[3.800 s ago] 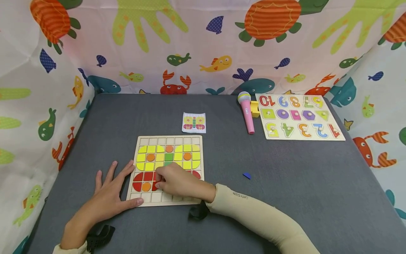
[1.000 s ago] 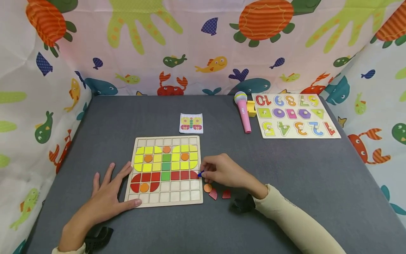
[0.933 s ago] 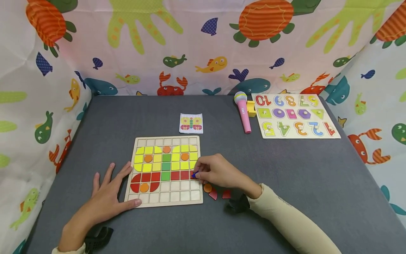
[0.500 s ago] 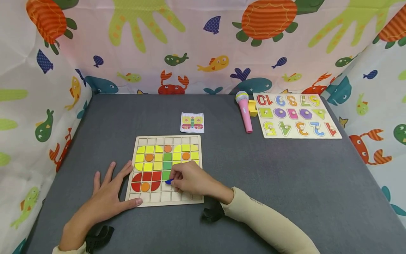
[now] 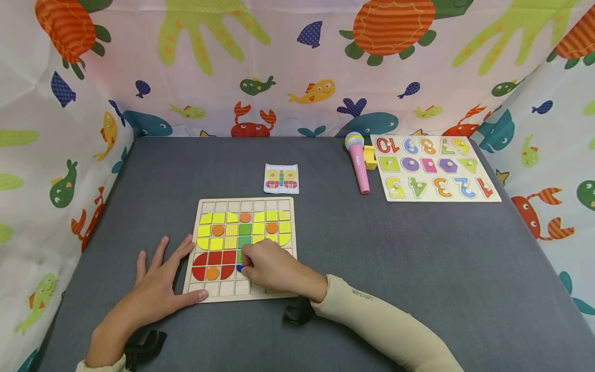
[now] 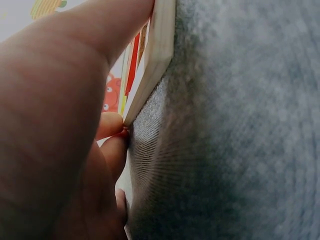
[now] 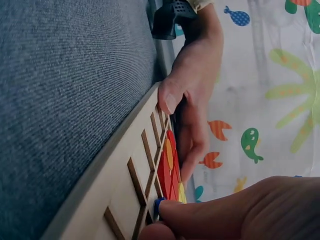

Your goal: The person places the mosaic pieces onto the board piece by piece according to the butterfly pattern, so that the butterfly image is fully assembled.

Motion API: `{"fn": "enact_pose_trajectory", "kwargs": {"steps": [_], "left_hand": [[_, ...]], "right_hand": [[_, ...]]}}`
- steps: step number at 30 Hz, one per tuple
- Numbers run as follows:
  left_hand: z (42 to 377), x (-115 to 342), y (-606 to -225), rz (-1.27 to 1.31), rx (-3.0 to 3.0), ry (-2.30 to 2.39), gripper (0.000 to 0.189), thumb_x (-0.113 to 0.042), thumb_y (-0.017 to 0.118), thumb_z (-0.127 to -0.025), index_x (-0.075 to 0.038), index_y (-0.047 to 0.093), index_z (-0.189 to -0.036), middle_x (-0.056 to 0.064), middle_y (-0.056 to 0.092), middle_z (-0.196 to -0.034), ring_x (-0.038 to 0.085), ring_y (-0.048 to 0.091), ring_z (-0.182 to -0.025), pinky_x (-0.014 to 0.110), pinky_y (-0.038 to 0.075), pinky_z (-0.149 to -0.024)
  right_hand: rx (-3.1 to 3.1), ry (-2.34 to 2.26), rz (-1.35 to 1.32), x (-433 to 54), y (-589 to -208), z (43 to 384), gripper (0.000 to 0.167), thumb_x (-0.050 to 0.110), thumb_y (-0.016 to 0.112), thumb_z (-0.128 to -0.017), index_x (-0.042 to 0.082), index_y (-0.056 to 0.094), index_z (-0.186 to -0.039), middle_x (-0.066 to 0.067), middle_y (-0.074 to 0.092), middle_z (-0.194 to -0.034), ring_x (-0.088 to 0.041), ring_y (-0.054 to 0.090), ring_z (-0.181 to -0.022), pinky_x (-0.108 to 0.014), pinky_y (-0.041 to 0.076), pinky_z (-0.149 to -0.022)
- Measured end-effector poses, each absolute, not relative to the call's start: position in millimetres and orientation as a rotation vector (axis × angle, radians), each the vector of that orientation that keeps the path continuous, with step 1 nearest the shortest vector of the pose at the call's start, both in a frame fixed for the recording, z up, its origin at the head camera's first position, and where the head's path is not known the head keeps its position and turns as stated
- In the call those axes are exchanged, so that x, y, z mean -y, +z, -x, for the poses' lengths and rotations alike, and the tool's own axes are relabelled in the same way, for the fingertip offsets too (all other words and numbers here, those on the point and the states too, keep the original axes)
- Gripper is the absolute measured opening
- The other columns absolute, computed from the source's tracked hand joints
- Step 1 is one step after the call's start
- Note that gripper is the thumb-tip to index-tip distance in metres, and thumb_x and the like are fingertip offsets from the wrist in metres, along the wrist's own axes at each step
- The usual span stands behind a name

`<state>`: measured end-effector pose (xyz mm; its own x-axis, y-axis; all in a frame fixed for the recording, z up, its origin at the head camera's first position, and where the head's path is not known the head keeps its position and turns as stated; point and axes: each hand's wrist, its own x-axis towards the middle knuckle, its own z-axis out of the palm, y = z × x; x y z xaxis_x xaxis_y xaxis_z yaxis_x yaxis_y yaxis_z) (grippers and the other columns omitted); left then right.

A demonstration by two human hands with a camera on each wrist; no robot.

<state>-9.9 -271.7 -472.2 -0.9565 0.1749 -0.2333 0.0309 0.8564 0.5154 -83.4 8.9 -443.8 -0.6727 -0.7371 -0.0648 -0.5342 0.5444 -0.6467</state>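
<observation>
A square wooden grid board lies on the table, filled in part with yellow, green, orange and red flat pieces in a butterfly pattern. My left hand rests spread at its left side, thumb on the lower left corner and fingertips along the left edge. Thumb and index finger of my right hand pinch a small blue tile over the cell just below the green column, right of the red pieces. In the right wrist view the blue tile is at the grid cells. The right hand hides the board's lower right part.
A small picture card with the butterfly pattern lies behind the board. A pink toy microphone, a yellow block and a number-and-shape puzzle board stand at the back right. A printed sheet walls the table's back and sides.
My right hand picked up the blue tile from the table right of the board and carried it left over the grid. Loose orange and red pieces beside the board are now hidden. Left hand stays put.
</observation>
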Motion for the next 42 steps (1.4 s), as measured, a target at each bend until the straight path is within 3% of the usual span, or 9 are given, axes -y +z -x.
{"fn": "enact_pose_trajectory", "kwargs": {"steps": [15,24,32,39,42], "left_hand": [[9.3,270.1,-471.1,-0.156,-2.768,0.764,0.121,-0.068,0.084,-0.081,-0.009,0.027,-0.169,0.019,0.019,-0.176,0.053,-0.006,-0.159,0.074,-0.023,-0.114],[8.2,270.9,-472.8,-0.168,-2.77,0.777,0.12,-0.067,0.084,-0.081,-0.01,0.027,-0.169,0.018,0.019,-0.176,0.052,-0.006,-0.159,0.075,-0.022,-0.114],[8.8,270.2,-471.7,-0.171,-2.778,0.769,0.12,-0.067,0.085,-0.081,-0.009,0.027,-0.169,0.019,0.02,-0.176,0.053,-0.006,-0.159,0.075,-0.022,-0.114],[9.0,270.4,-472.2,-0.159,-2.777,0.748,0.12,-0.069,0.084,-0.082,-0.009,0.027,-0.169,0.02,0.02,-0.176,0.055,-0.004,-0.158,0.076,-0.022,-0.113],[9.5,270.7,-472.1,-0.153,-2.774,0.74,0.121,-0.07,0.083,-0.081,-0.009,0.027,-0.169,0.02,0.019,-0.176,0.055,-0.004,-0.158,0.075,-0.022,-0.113]], "right_hand": [[-2.56,-0.796,1.133,-4.9,-444.3,77.5,0.018,0.005,0.072,-0.1,0.009,0.065,-0.085,0.006,0.052,-0.066,-0.009,0.049,-0.06,-0.017,0.038,-0.055],[-2.56,-0.769,1.216,-5.9,-445.7,73.9,0.003,0.005,0.07,-0.101,0.007,0.072,-0.1,0.002,0.068,-0.08,-0.006,0.054,-0.065,-0.014,0.042,-0.059],[-2.517,-0.745,1.319,-7.3,-443.2,76.7,0.008,0.004,0.067,-0.102,0.007,0.075,-0.101,0.003,0.071,-0.083,-0.007,0.055,-0.068,-0.015,0.042,-0.064],[-2.462,-0.763,1.286,-15.2,-434.2,83.2,0.01,0.006,0.067,-0.103,0.007,0.075,-0.098,0.006,0.062,-0.077,-0.008,0.052,-0.066,-0.016,0.04,-0.061],[-2.418,-0.843,1.274,-30.1,-429.8,88.5,0.011,0.007,0.067,-0.104,0.007,0.077,-0.1,0.005,0.067,-0.083,-0.009,0.055,-0.072,-0.018,0.044,-0.068]]}}
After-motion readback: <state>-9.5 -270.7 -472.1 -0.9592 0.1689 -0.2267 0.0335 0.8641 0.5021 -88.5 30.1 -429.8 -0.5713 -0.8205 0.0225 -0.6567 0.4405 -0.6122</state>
